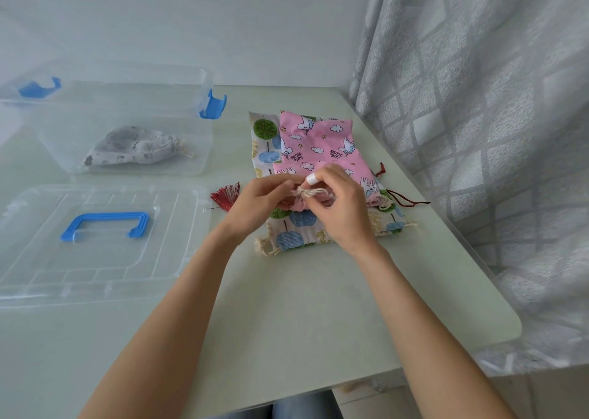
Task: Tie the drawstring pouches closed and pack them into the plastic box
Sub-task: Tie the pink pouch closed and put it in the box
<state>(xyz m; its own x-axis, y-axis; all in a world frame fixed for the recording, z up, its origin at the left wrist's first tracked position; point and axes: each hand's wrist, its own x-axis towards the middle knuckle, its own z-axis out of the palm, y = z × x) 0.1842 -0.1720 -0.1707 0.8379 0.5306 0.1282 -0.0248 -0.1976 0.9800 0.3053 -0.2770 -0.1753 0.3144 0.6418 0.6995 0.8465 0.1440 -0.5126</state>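
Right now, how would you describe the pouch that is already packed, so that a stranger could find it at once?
Look at the clear plastic box with blue clips at the far left of the table, behind its flat lid. Inside, on the bottom, lies one grey patterned pouch, its mouth drawn shut toward the right. It is the only pouch in the box; the pink and tree-printed ones lie outside.

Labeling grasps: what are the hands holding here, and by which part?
Both hands, left hand and right hand, pinch the cream drawstring at the gathered mouth of the pink unicorn pouch.
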